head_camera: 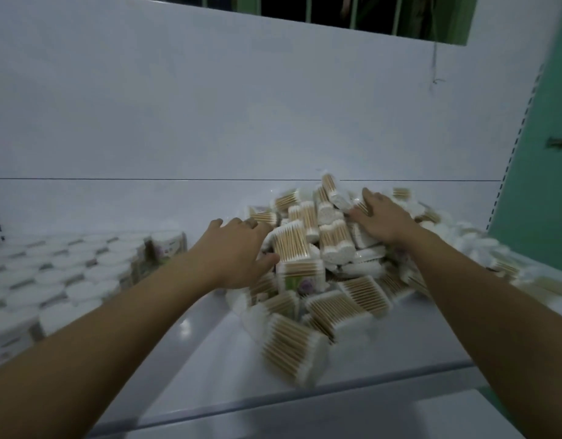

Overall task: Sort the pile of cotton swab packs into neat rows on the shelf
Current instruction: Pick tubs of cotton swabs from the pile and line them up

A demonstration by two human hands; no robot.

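Note:
A loose pile of cotton swab packs [333,258], clear bags of wooden sticks with white tips, lies on the white shelf [210,343] from the middle to the right. My left hand [238,248] rests on the pile's left side, fingers spread, thumb against a pack [290,245]. My right hand [381,217] lies flat on the top of the pile, fingers straight and pointing left. Neither hand plainly grips a pack. The image is blurred.
Rows of round white-lidded tubs [61,274] fill the shelf's left part. The white back panel [210,106] rises behind the pile. A green wall [542,153] and the slotted shelf upright [511,160] stand at the right. The shelf's front edge [273,403] runs below.

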